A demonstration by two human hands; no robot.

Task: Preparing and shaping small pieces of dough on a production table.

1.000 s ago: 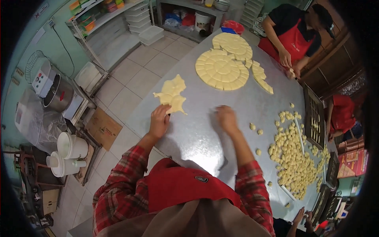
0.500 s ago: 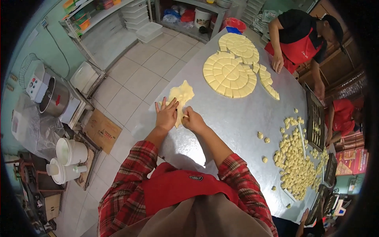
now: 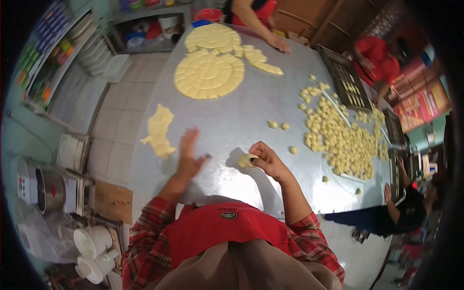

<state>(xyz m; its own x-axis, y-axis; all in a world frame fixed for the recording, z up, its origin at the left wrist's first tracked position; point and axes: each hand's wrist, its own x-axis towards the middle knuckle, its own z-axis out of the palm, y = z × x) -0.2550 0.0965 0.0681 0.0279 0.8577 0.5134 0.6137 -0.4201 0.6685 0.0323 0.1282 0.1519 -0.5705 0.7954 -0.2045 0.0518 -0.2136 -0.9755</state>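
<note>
At the metal table (image 3: 282,99), the right hand (image 3: 271,164) pinches dough (image 3: 244,161).

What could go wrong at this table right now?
The right hand pinches a soft-looking dough piece; too firm a squeeze might dent it.
The ragged dough sheet lies near the left edge of the table, so a bump could push it over.
A stray dough ball sits apart from the pile and might get brushed off.
</note>
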